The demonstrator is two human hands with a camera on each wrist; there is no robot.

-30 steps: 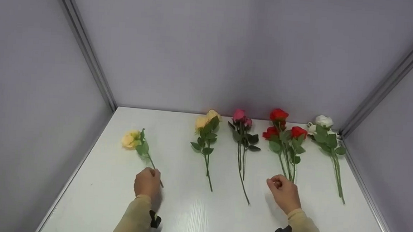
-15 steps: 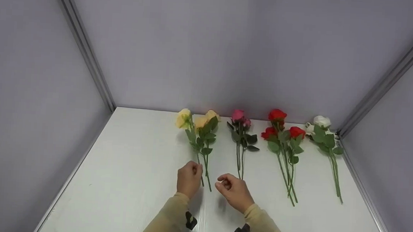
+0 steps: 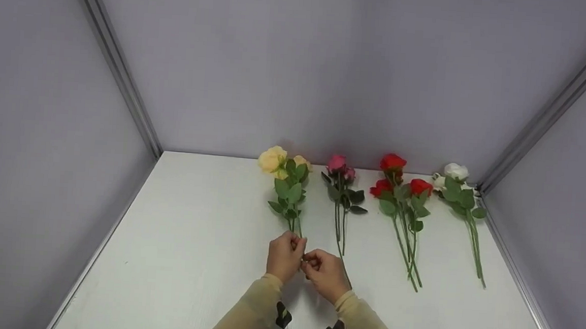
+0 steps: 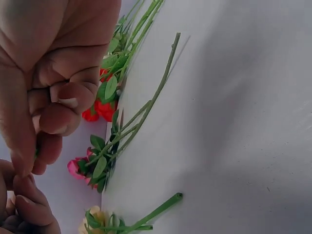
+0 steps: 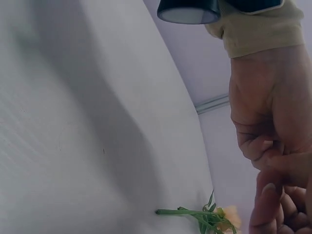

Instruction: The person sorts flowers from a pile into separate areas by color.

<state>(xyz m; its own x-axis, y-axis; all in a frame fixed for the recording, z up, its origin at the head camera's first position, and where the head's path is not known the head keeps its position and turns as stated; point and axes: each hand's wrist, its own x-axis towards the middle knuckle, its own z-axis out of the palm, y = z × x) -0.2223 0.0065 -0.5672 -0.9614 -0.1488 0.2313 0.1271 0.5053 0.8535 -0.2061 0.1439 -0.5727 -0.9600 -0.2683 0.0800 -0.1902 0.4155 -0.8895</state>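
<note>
My left hand (image 3: 284, 258) pinches the stem of a yellow rose (image 3: 273, 160), its bloom raised over the other yellow roses (image 3: 302, 161) that lie on the table. My right hand (image 3: 326, 273) meets it at the stem's lower end, thumb and fingers curled in a pinch. In the left wrist view a speck of green shows between the fingers of my right hand (image 4: 63, 92), and its fingertips touch those of my left hand (image 4: 29, 204). Fingers cover most of the held stem. In the right wrist view, cut stem ends of yellow roses (image 5: 168, 212) lie below the hands.
Pink roses (image 3: 339, 163) lie just right of the hands, their stems passing close to the right hand. Farther right are several red roses (image 3: 393, 163), then white roses (image 3: 456, 171). Grey panels (image 3: 258, 71) enclose the white table (image 3: 180, 259) at back and sides.
My left hand has carried the yellow rose from the left side rightward to the other yellow roses. My right hand has moved left from beside the red roses to meet my left hand.
</note>
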